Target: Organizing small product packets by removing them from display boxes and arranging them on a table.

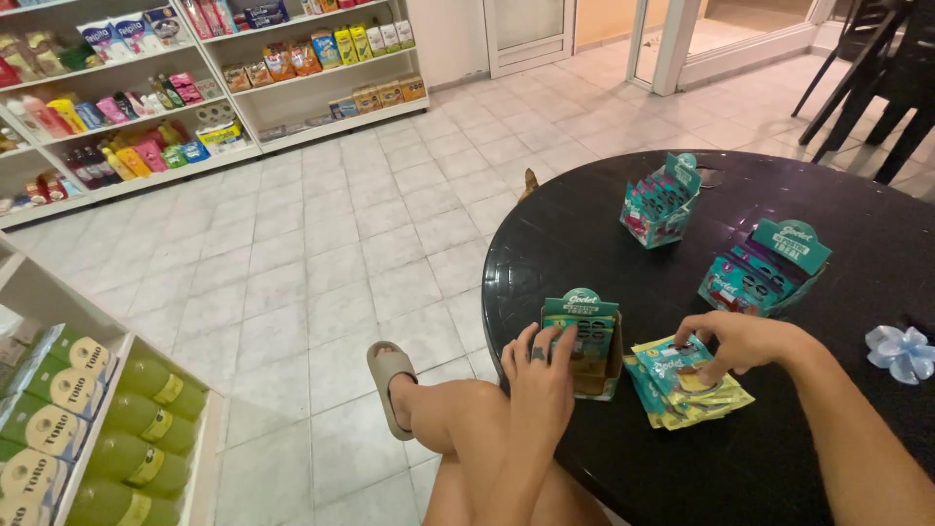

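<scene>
Left grip (539,362) clasps the display box (584,341); right grip (726,341) pinches sachets (687,390).

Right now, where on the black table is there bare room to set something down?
The near right part of the black table, below the sachet stack, is bare. So is the stretch between the far display box and the front box. It is crowded around the left hand and right hand.
</scene>
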